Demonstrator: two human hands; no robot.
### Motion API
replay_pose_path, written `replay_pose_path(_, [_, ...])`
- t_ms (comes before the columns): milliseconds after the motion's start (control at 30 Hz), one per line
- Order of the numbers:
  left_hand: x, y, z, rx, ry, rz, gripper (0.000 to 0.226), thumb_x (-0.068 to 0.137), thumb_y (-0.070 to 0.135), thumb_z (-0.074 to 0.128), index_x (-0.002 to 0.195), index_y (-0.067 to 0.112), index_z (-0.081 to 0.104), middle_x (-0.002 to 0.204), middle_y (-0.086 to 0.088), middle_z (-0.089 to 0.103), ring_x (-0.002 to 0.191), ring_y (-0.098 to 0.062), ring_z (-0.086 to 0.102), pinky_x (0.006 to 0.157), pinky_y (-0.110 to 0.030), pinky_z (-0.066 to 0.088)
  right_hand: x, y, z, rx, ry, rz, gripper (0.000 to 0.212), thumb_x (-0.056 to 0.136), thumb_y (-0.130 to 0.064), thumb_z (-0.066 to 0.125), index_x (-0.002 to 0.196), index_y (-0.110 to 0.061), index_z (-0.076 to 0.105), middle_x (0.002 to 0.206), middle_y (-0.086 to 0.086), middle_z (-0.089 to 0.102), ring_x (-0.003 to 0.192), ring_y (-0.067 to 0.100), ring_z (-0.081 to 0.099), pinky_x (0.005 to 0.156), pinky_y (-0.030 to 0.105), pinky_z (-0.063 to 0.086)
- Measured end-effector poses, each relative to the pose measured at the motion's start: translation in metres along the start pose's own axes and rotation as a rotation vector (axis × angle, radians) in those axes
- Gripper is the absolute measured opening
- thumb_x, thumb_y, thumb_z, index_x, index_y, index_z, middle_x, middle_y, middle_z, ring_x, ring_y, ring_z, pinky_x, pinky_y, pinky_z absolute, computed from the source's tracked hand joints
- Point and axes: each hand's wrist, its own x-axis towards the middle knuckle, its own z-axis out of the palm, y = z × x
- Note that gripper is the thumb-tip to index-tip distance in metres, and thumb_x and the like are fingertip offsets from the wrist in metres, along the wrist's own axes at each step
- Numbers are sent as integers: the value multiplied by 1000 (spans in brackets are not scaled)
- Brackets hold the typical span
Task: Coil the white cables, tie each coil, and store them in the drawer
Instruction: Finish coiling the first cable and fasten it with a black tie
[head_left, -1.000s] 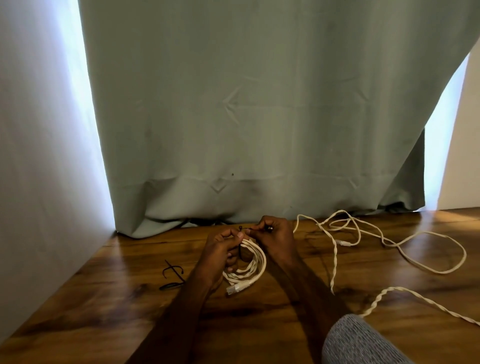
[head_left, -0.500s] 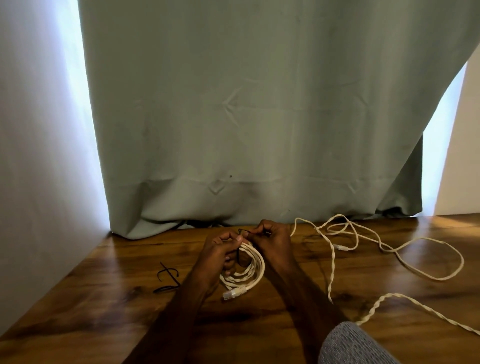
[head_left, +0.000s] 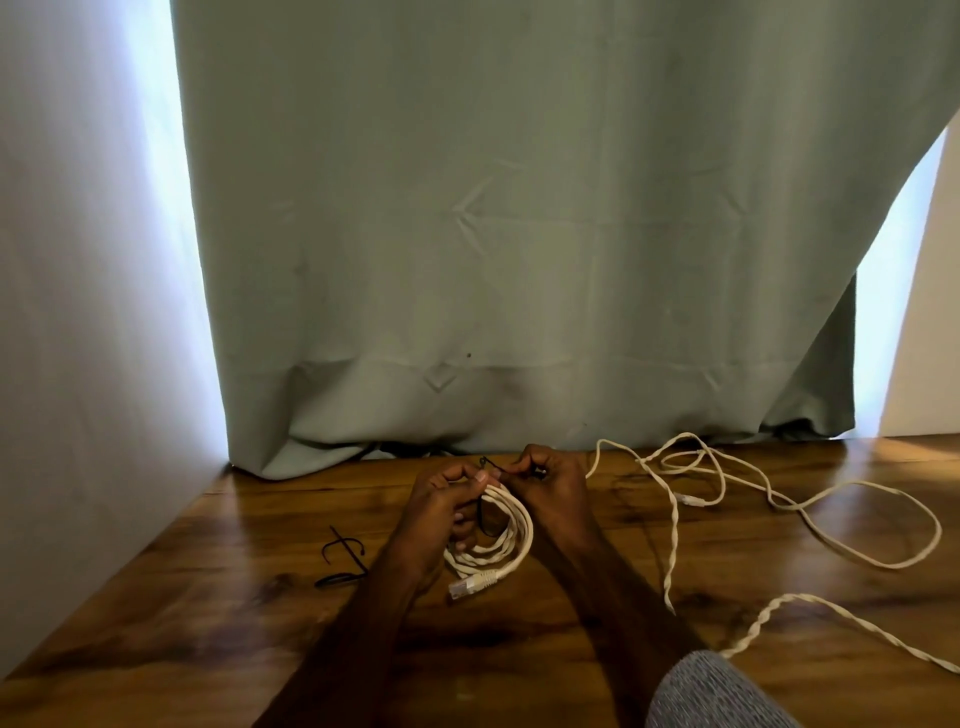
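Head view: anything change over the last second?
Hardly anything. Both hands stay together at the top of the coil: the left hand still holds the loops, the right hand still pinches the black tie. No grasp or release. Everything slid slightly down the frame, which looks like head motion. The loose cable and spare ties lie unmoved on the table.

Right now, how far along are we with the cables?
One coiled cable is wound; both the left hand and right hand are fastening a black tie on it. The loose cable remains uncoiled; spare ties wait. No drawer is visible.
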Motion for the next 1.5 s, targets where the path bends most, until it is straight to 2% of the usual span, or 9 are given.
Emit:
replay_pose_path(100, [-1, 1, 2, 6, 0, 4, 21, 98, 11, 53, 83, 11, 69, 46, 4, 37, 39, -8, 24, 52, -32, 10, 2, 2, -1, -27, 20, -1, 31, 80, -4, 80, 59, -21, 66, 64, 7, 67, 65, 23, 63, 67, 45, 54])
replay_pose_path(300, [-1, 1, 2, -1, -11, 11, 33, 98, 12, 54, 70, 20, 70, 49, 2, 31, 41, -10, 21, 49, -28, 11, 3, 3, -3, -48, 45, -4, 27, 80, -3, 81, 60, -16, 67, 65, 9, 69, 65, 22, 65, 67, 46, 56])
replay_pose_path(433, [-2, 1, 2, 2, -20, 13, 29, 98, 14, 55, 72, 18, 69, 50, 2, 30, 42, -10, 20, 47, -25, 14, 3, 3, -1, -39, 33, -16, 32, 81, -2, 79, 59, -21, 67, 63, 4, 68, 65, 19, 65, 66, 38, 54])
replay_pose_path(733, [-2, 3, 1, -25, -15, -12, 28, 98, 14, 53, 75, 14, 69, 49, 1, 31, 40, -9, 20, 42, -20, 17, 3, 4, 0, 36, -2, -34, 22, 78, -9, 82, 64, -10, 66, 72, 27, 67, 67, 25, 64, 68, 42, 53])
replay_pose_path(933, [-2, 6, 3, -110, -28, -31, 27, 94, 14, 54, 71, 11, 67, 47, 0, 29, 35, -8, 21, 41, -20, 17, 2, 2, -1, 66, -22, -38, 23, 81, 3, 78, 65, -7, 64, 67, 18, 67, 64, 20, 64, 62, 33, 52])
replay_pose_path(1133, [-2, 7, 2, -176, -61, -33, 16, 81, 19, 61, 68, 10, 65, 45, 1, 32, 32, -6, 22, 39, -18, 18, 0, 0, 2, 85, -36, -36, 18, 72, -19, 82, 63, -16, 66, 73, 27, 67, 68, 27, 65, 66, 40, 54])
replay_pose_path(1233, [-2, 7, 1, -178, -62, -32, 16, 82, 19, 60, 70, 9, 64, 45, 1, 33, 32, -6, 22, 39, -17, 18, -1, 0, 0, 79, -41, -39, 19, 76, -10, 81, 65, -11, 65, 73, 27, 67, 68, 28, 65, 67, 40, 53])
replay_pose_path(1367, [-2, 6, 1, -169, -61, -27, 15, 82, 19, 61, 71, 9, 65, 46, 0, 31, 33, -7, 21, 40, -18, 18, 1, 0, 0, 26, 9, -16, 31, 80, 2, 78, 61, -19, 66, 69, 17, 69, 66, 24, 65, 64, 36, 53])
replay_pose_path(1500, [-1, 6, 1, -145, -33, -31, 17, 87, 16, 60, 72, 10, 63, 47, 1, 31, 34, -7, 21, 40, -19, 18, 1, -5, -2, -9, 101, -2, 29, 81, 1, 79, 61, -17, 67, 64, 15, 66, 60, 25, 63, 58, 37, 54])
